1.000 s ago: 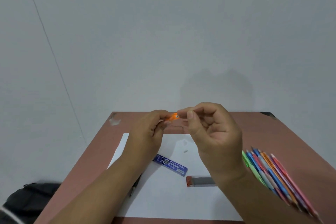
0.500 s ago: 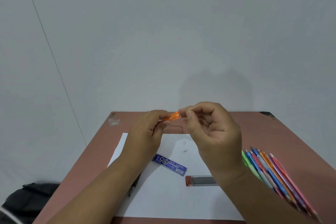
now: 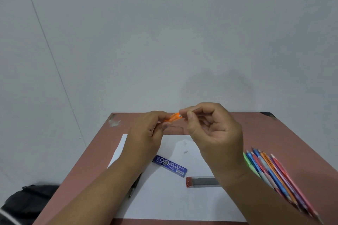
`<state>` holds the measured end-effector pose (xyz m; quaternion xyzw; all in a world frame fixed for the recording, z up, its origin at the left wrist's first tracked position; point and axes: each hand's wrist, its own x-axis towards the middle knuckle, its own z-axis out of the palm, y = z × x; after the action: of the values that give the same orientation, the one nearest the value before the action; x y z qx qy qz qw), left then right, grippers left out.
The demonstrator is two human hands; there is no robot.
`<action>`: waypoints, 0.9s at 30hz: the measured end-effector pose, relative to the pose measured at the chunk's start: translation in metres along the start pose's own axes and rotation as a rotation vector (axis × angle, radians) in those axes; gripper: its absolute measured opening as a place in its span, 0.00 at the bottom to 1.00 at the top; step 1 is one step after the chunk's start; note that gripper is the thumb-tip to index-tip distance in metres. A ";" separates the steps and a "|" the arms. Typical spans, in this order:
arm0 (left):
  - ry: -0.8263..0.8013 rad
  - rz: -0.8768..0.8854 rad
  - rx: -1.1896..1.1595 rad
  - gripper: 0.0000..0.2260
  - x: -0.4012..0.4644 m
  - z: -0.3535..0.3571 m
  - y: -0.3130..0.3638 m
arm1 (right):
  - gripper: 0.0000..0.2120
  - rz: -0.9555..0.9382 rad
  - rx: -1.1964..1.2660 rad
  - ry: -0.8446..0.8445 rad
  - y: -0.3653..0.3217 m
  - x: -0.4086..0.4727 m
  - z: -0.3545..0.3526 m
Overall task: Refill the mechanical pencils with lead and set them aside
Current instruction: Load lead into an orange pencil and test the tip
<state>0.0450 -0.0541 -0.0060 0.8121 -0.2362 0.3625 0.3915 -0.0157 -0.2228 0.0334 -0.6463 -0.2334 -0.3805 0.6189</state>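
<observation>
A pale grey wall (image 3: 164,33) fills the far half of the scene, and below it a reddish-brown tabletop (image 3: 274,133) reaches toward the near edge. A white sheet of paper (image 3: 168,197) covers the middle of the tabletop. On the floor at the near left lies a dark bag (image 3: 23,199), partly cut off. Both forearms come in from the near edge and meet above the far end of the paper. The right hand (image 3: 215,133) is curled, thumb and forefinger pinched together at the end of an orange mechanical pencil (image 3: 173,117); whether a lead sits between those fingertips is too small to tell. The left hand (image 3: 146,133) is closed around the other end of the orange mechanical pencil, holding it raised off the tabletop and tilted. On the right, partly behind the right forearm, a row of coloured mechanical pencils (image 3: 274,175) lies side by side on the tabletop. Near the middle of the paper lies a blue lead case (image 3: 171,166) marked "PENCIL LEAD", and just near-right of it a clear lead tube (image 3: 203,182) with a red cap. Two tiny white bits (image 3: 185,147) rest on the paper between the hands.
</observation>
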 end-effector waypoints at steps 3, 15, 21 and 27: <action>0.004 0.009 -0.003 0.10 0.000 -0.001 0.003 | 0.03 -0.003 -0.007 0.009 0.000 0.000 0.000; -0.023 -0.026 -0.003 0.08 0.000 -0.002 0.004 | 0.02 0.044 0.031 0.017 -0.004 0.002 -0.001; -0.020 -0.033 -0.006 0.09 0.000 -0.002 0.002 | 0.04 -0.024 -0.112 -0.018 0.002 0.001 -0.003; -0.018 0.003 0.006 0.10 0.000 -0.003 0.005 | 0.03 -0.008 -0.201 -0.032 0.006 0.001 -0.004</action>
<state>0.0407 -0.0543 -0.0019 0.8163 -0.2399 0.3564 0.3861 -0.0110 -0.2281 0.0299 -0.7101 -0.2064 -0.3942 0.5457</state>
